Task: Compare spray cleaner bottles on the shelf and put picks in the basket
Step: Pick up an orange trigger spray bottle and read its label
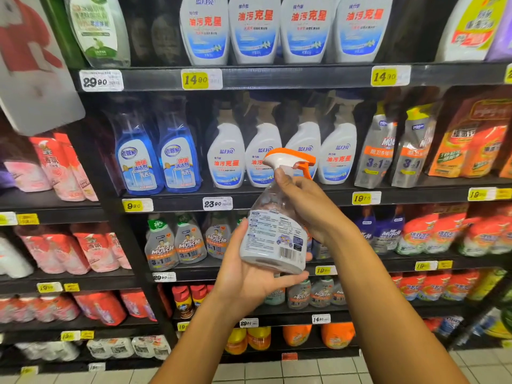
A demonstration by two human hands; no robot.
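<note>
I hold a clear spray bottle (274, 234) with an orange and white trigger head in front of the shelves, its back label and barcode turned toward me. My left hand (249, 275) cups the bottle's base from below, fingers curled under it. My right hand (307, 206) grips the neck and upper body just below the trigger. Behind the bottle stands a row of white spray bottles (225, 159) with red lettering. Grey Mr Muscle spray bottles (162, 245) stand one shelf lower. No basket is in view.
Black shelves (277, 77) with yellow and white price tags fill the view. Blue glass-cleaner bottles (138, 162) stand at left, refill pouches (376, 151) at right, pink and red pouches (63, 167) in the left bay. White floor tiles (304, 370) run along the bottom.
</note>
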